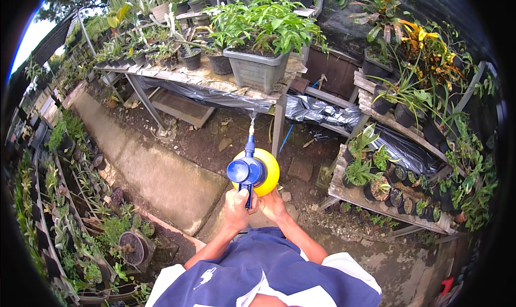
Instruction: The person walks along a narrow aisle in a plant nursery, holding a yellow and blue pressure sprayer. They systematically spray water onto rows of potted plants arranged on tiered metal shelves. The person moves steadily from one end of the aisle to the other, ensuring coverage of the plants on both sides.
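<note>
A pump sprayer with a yellow tank (pixel 271 172) and a blue pump head (pixel 248 170) is held out in front of my body. My left hand (pixel 238 207) is wrapped around its dark blue handle, the thumb on top. Against the near side of the tank, my right hand (pixel 272 205) supports it, its fingers partly hidden beneath. The nozzle (pixel 252 130) points away from me, and a fine fan of water leaves its tip. Beyond the spray, a large grey rectangular planter (pixel 256 70) full of leafy green plants (pixel 270 25) stands on a weathered bench (pixel 209 75).
Small potted plants (pixel 161 55) crowd the bench's left part. To the right are a stepped wooden shelf (pixel 387 204) with pots and black plastic sheeting (pixel 403 146). A concrete path (pixel 157 170) runs left, bordered by more pots. A bench leg (pixel 278 125) stands just beyond the sprayer.
</note>
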Demonstrator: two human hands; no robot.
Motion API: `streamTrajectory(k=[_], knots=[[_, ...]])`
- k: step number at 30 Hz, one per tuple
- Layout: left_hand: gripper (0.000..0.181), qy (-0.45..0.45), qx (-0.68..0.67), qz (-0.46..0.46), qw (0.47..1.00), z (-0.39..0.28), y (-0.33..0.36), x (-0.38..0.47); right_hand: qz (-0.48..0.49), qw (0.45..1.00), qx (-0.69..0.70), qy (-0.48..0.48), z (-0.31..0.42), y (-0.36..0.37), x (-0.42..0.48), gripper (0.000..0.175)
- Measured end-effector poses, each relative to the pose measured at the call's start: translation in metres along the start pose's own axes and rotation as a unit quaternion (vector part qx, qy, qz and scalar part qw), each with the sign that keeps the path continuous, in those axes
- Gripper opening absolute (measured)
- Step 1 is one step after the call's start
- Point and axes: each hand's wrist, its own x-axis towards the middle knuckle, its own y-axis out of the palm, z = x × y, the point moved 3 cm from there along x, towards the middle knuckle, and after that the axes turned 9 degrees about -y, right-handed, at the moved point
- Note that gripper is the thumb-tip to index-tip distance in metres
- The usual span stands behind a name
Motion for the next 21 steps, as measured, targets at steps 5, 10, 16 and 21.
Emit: streamTrajectory(k=[5,10,16,21], knots=[[0.054,-0.006,-0.003,0.002,1.0,0.006,0.0,-0.003,-0.001,1.0,-0.022,-0.021,0.002,0.004,-0.003,0.056],[0.058,0.007,-0.015,-0.005,1.0,0.009,0.005,-0.006,-0.034,0.999,-0.032,-0.022,0.002,0.007,-0.005,0.057],[0.057,0.001,-0.031,-0.014,0.999,0.019,-0.001,-0.004,-0.032,0.997,-0.06,-0.023,0.002,0.01,-0.005,0.057],[0.056,0.015,-0.032,-0.023,0.999,0.02,-0.002,-0.005,-0.039,0.997,-0.055,-0.024,-0.002,0.004,-0.004,0.056]])
